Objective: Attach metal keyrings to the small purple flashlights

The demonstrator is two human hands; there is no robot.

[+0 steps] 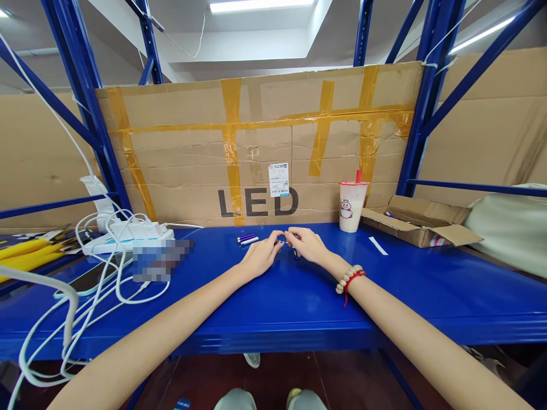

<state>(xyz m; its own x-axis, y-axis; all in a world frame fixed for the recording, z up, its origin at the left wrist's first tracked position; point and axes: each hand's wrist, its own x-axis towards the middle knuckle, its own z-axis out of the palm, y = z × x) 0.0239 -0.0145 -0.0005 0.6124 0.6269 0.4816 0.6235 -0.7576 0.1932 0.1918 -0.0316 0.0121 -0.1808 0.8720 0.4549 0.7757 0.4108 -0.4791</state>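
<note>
Centre frame: your left hand (262, 254) and right hand (308, 245), grips narrow about a small part (281, 242) too tiny to identify; keep both low, steady.

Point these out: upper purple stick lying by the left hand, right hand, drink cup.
Purple stick (246, 237): head view, middle of its barrel.
Right hand (308, 245): head view, back of the hand.
Drink cup (354, 209): head view, side wall.
</note>
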